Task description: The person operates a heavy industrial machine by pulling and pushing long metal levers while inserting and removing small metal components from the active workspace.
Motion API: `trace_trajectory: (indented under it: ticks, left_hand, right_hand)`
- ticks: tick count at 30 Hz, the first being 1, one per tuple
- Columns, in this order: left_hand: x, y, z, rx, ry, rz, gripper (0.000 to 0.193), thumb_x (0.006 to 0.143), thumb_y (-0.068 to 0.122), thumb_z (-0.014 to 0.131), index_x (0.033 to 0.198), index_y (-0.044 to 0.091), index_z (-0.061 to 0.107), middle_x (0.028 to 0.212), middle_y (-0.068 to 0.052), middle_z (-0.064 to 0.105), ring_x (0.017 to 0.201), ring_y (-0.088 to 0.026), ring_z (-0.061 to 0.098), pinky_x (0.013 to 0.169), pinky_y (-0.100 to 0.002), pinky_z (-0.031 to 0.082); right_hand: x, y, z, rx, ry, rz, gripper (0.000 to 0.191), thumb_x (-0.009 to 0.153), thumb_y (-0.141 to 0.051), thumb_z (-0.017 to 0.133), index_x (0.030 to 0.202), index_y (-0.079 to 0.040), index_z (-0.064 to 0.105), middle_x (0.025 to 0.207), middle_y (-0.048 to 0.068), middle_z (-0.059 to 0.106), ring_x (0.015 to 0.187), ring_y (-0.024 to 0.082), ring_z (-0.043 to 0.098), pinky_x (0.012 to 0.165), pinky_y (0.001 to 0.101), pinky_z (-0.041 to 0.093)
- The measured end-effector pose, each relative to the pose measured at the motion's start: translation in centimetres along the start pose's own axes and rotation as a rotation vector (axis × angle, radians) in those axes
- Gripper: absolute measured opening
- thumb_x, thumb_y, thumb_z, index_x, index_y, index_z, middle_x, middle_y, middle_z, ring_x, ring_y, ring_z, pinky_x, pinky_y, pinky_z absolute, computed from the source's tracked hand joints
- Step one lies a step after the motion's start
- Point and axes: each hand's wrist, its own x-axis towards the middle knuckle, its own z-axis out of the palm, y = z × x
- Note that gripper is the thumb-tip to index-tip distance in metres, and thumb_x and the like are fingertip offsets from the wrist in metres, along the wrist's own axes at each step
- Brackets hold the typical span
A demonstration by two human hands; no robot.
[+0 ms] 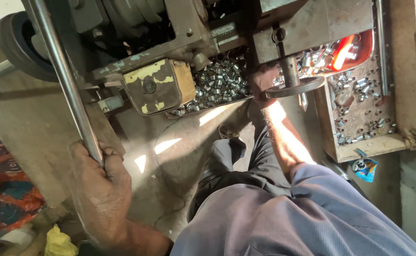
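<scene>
Head view, looking down on a workshop machine.

Left hand [99, 182]: gripping a long steel lever bar [63, 76], fingers wrapped tight around its lower end. Bar running up and leftward toward the machine body [170, 28], passing in front of a black wheel [16, 42].

Right hand [263, 83]: reaching forward to a dark round handwheel [295, 87] under the grey machine block [307, 23]. Fingers lying in shadow, possibly curled on the wheel's left rim; grip not clearly readable.

Surroundings:
- Lying behind and left of the right hand, a tray of small shiny metal sleeves [219, 83], heaped loosely.
- Sitting just left of that heap, a worn yellow housing [158, 85] with chipped paint.
- Standing right of the handwheel, a wooden tray [364, 114] with more sleeves scattered across it.
- Resting above the wooden tray, a red plastic bin [354, 50], sunlit, also filled with sleeves.
- Lying below the wooden tray on the concrete floor, a small blue wrapper [364, 167].
- Filling the lower frame, grey-blue trouser legs [283, 218].
- Lying at lower left, patterned cloth [4, 199] and a yellow rag [58, 242].
</scene>
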Motion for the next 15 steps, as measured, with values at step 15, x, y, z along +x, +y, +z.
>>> trace_trajectory:
  ticks: [15]
  left_hand:
    - [-0.9,0.0,0.5,0.032,-0.018,-0.034,0.014,0.096,0.005,0.056,0.108,0.0,0.052,0.087,-0.016,0.065,0.077,-0.035,0.067,0.072,-0.046,0.052]
  right_hand:
    - [2.2,-2.9,-2.1,-0.071,-0.09,-0.048,0.055,0.107,-0.033,0.06,0.156,-0.016,0.043,0.141,0.013,0.058,0.104,0.03,0.067,0.077,0.0489,0.059]
